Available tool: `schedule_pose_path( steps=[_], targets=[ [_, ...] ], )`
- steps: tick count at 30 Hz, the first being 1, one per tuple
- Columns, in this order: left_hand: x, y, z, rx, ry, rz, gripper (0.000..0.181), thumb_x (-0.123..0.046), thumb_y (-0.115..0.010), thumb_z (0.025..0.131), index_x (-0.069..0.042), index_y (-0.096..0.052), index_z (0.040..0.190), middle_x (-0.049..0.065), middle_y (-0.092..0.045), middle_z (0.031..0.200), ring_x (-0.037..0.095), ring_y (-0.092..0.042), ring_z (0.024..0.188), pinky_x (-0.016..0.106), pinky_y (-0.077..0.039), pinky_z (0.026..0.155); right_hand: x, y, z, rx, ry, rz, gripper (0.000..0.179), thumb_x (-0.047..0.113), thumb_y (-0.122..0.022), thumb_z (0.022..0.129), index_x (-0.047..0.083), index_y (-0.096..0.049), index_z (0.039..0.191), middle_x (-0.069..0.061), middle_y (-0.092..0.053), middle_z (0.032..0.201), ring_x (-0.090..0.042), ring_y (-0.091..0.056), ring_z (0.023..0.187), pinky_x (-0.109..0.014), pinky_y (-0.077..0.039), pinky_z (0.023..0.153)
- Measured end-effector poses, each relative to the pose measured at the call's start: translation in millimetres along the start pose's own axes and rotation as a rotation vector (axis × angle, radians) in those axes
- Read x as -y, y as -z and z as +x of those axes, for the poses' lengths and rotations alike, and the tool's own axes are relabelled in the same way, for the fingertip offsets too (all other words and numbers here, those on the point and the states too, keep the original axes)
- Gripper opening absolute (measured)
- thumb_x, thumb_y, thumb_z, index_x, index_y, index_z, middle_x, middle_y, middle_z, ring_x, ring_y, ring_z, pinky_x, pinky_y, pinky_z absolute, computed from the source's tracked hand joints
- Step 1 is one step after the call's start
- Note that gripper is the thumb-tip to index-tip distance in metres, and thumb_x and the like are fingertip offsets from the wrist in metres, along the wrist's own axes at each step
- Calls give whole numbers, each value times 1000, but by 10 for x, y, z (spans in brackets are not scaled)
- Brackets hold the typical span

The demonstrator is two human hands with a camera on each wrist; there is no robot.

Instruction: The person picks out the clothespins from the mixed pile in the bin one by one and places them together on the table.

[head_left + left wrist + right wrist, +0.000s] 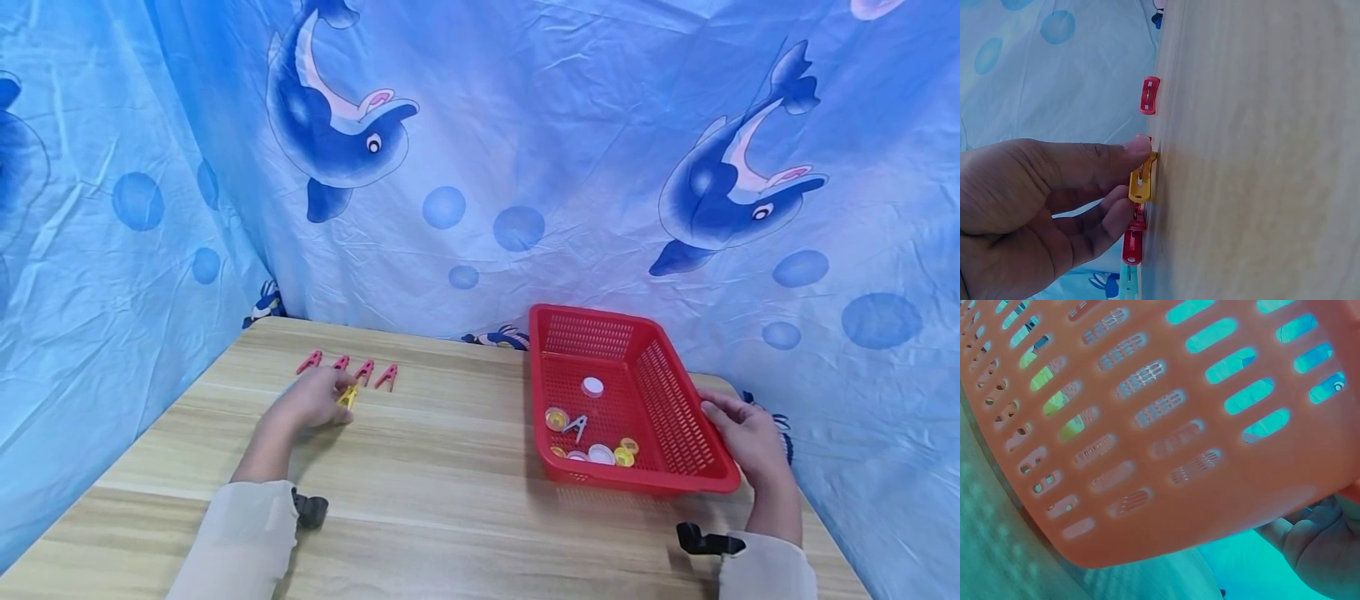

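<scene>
My left hand (315, 398) pinches a yellow clothespin (348, 397) between thumb and fingers, low over the table. In the left wrist view the yellow clothespin (1140, 185) shows just under the thumb tip. Just beyond the hand several red clothespins (387, 377) form a row, one partly covered by the fingers. A teal clothespin (1129, 282) is partly hidden behind the hand. At the right, my right hand (750, 437) grips the side rim of a red plastic basket (678, 400), thumb at the rim. The basket's slotted wall (1210, 481) fills most of the right wrist view.
Inside the basket lie a grey clothespin (576, 427), a white round disc (592, 387), a yellow-centred round piece (557, 418) and several other round pieces near the front wall. The wooden table (435, 483) ends at a blue dolphin-print curtain (465, 150) behind.
</scene>
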State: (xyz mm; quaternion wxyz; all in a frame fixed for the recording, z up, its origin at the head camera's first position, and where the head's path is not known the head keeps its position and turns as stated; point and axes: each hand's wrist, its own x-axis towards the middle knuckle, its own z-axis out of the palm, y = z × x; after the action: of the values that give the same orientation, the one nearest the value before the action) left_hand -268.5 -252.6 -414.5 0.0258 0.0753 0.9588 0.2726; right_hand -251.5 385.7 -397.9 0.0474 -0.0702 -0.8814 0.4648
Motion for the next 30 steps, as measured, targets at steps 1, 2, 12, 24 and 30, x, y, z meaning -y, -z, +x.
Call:
schedule_pose_path(
  steps=[1,2,12,24,30],
  targets=[
    [2,1,2,3,6,-2,54,-8,-86,81,7,-65,128,26,-66,121,39,-63,108,58,-50,96,-1,1,0,1,-1,0,64,53,-52,103,11,-50,152,-24,-58,137,-12,-68,90,-33,-60,73],
    [5,2,4,7,8,1,52,-7,-86,81,6,-66,128,26,-66,121,38,-64,107,57,-50,96,-1,3,-1,1,-2,-1,64,53,-52,103,11,-50,152,-24,-58,137,-12,-68,90,-33,-60,72],
    [-22,-14,21,39,23,-6,50,-11,-84,84,5,-66,128,21,-68,117,31,-63,99,53,-52,91,17,6,-13,8,-22,-6,66,55,-52,102,12,-50,152,-22,-59,136,-14,-67,91,-32,-59,73],
    [-16,-50,37,25,9,0,47,-10,-82,86,5,-66,128,23,-68,118,38,-64,108,56,-52,94,19,11,-10,9,-8,13,67,55,-54,102,11,-49,152,-20,-62,132,-12,-69,90,-33,-60,74],
    [-22,-46,31,16,-1,6,50,-11,-83,86,4,-66,130,24,-66,122,40,-64,110,55,-52,94,27,9,-17,11,-12,11,66,54,-54,102,11,-49,152,-21,-61,133,-12,-68,91,-33,-60,74]
  ],
)
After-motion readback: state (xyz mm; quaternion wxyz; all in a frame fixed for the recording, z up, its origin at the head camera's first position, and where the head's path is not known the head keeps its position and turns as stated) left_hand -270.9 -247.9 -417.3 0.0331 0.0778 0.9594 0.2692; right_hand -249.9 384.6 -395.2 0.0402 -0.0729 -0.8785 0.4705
